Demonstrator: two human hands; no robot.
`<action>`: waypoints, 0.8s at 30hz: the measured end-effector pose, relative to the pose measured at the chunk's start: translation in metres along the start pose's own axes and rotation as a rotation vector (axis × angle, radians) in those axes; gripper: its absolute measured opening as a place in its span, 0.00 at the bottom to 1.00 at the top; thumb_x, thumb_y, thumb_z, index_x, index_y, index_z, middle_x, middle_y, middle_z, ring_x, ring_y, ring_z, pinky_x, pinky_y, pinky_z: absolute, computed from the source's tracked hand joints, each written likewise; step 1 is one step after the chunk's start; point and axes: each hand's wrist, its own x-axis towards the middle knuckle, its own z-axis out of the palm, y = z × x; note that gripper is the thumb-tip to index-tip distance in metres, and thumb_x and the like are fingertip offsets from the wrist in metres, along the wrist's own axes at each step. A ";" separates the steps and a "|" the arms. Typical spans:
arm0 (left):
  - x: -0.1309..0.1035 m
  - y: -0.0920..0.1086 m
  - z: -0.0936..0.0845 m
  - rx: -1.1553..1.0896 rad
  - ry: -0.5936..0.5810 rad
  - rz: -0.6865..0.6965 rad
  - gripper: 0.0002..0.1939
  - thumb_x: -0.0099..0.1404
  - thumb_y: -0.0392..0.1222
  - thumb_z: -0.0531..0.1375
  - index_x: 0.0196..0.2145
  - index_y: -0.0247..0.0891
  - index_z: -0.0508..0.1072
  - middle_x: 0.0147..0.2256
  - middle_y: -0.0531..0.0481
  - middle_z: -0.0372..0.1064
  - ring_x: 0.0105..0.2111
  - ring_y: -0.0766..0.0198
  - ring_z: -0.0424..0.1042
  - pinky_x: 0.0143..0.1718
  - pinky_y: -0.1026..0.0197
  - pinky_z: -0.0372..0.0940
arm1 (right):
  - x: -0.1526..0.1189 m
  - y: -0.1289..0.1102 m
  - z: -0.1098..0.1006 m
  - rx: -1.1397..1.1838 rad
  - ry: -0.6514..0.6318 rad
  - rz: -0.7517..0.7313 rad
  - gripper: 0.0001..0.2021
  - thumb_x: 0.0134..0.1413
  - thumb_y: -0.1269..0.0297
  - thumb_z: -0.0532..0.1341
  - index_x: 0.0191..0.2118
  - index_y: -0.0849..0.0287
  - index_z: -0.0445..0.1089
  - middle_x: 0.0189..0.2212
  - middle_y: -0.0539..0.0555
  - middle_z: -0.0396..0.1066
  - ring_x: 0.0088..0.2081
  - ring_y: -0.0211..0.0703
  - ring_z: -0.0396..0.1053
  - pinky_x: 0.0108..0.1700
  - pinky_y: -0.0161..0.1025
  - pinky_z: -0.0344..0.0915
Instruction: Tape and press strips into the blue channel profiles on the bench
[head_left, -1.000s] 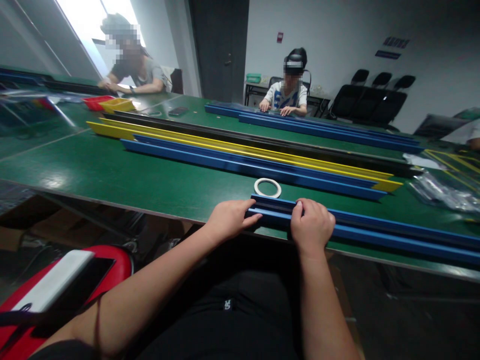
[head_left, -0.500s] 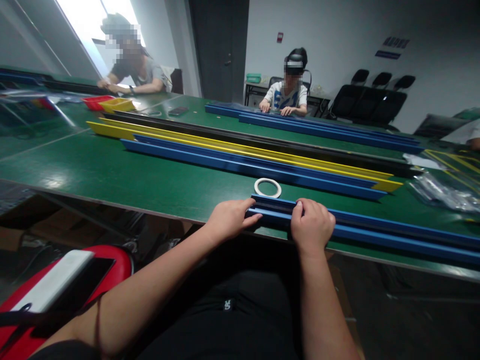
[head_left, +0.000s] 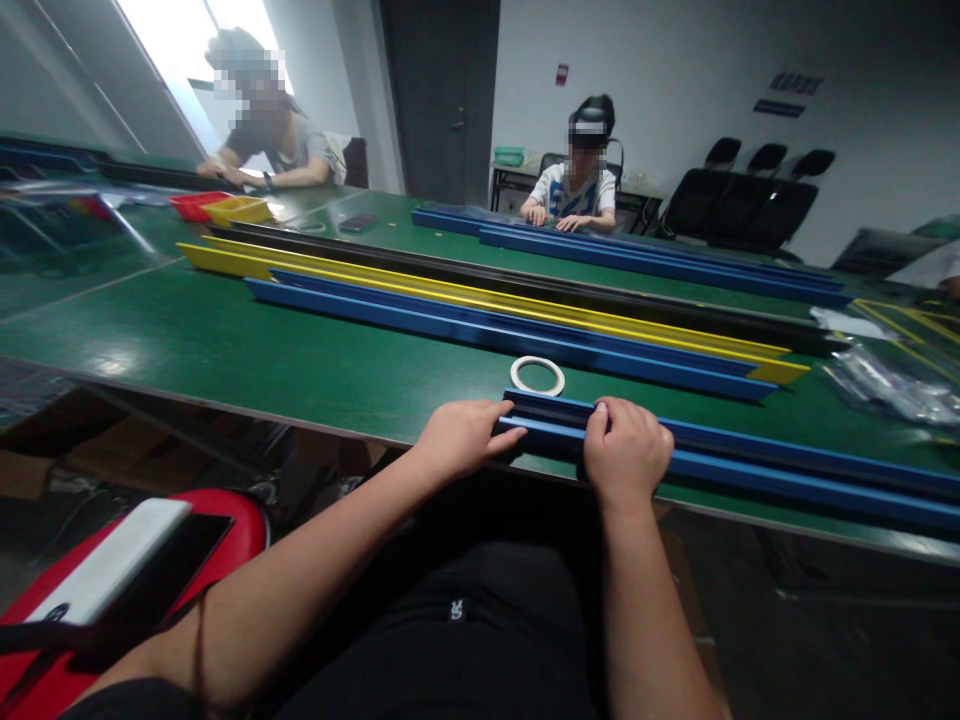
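A long blue channel profile [head_left: 780,465] lies along the near edge of the green table, its right end running out of view. My left hand [head_left: 465,437] grips its left end, thumb on the near side and fingers at the far side. A short way to the right, my right hand [head_left: 628,448] is wrapped over the same profile, its thumb at the groove. Just behind the left end, a roll of white tape [head_left: 538,376] lies flat on the table.
Behind the tape lie another blue profile [head_left: 420,327], a yellow profile [head_left: 510,296] and a black profile [head_left: 555,284]. Plastic-wrapped parts [head_left: 892,385] are at the right. Two people sit across the green table [head_left: 360,370]. A red stool [head_left: 240,530] stands at lower left.
The view has shifted very slightly. Both hands keep the same grip on the blue profile.
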 end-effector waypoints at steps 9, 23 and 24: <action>0.002 -0.002 -0.001 -0.007 -0.013 0.016 0.29 0.70 0.63 0.46 0.58 0.44 0.67 0.50 0.46 0.75 0.46 0.54 0.75 0.44 0.57 0.67 | 0.000 0.000 0.000 0.008 0.009 -0.008 0.14 0.65 0.61 0.50 0.39 0.57 0.73 0.39 0.56 0.76 0.43 0.47 0.66 0.44 0.43 0.50; 0.001 -0.002 -0.003 -0.029 -0.020 0.014 0.25 0.70 0.62 0.48 0.53 0.46 0.70 0.44 0.49 0.77 0.42 0.56 0.76 0.39 0.58 0.66 | 0.000 0.000 0.000 0.008 0.011 -0.011 0.14 0.65 0.61 0.50 0.39 0.57 0.73 0.39 0.56 0.76 0.43 0.47 0.66 0.44 0.43 0.49; 0.001 -0.002 -0.003 -0.027 -0.011 0.012 0.26 0.70 0.62 0.48 0.55 0.45 0.69 0.45 0.48 0.77 0.43 0.55 0.76 0.40 0.58 0.66 | 0.000 0.000 0.001 0.008 0.011 -0.010 0.14 0.65 0.61 0.50 0.39 0.57 0.73 0.39 0.56 0.76 0.43 0.47 0.66 0.44 0.43 0.49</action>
